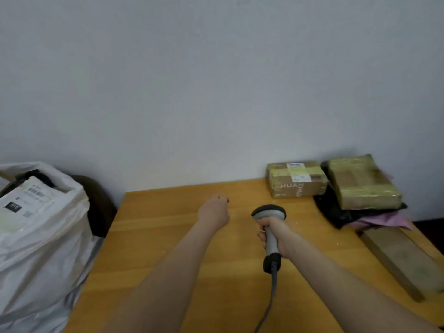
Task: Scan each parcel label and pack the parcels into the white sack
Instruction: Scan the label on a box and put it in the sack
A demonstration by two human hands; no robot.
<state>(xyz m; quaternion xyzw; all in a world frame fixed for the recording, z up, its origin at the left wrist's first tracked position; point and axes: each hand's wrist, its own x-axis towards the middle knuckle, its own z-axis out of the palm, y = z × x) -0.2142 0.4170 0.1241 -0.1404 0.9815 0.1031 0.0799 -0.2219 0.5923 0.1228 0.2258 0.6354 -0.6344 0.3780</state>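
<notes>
Fingers (262, 236) of my right hand (280, 233) are wrapped round the handle of the scanner (269, 212). Its head points to the far side and its cable (272, 294) trails back toward me over the bench (168, 260). My left hand (213, 212) hovers mid-bench just left of the scanner. Its fingers are folded under and hidden behind the back of the hand. Nothing shows in them, and I cannot tell how tightly they are curled.

Progress, my read: partly done.
- The white sack (43, 248) stands off the left edge of the bench and looks nearly full. A white labelled parcel (26, 198) lies at its mouth.
- Still out at far right by the wall are the cardboard box (296, 181), label facing up, and the taped parcel (362, 183) just right of it.
- The taped parcel rests on a black bag (336, 212) and a pink bag (389, 222). No label shows on it, so it probably needs turning.
- I cannot tell whether the two bags count as parcels.

Room to move:
- The middle of the bench between my hands and the box is bare wood, so the reach is straight.
- A wooden plank (403, 258) lies along the right edge, near side. I'll keep my right elbow and the cable off it.
- Each carry has to cross the left bench edge to reach the sack mouth, where little space looks free.
</notes>
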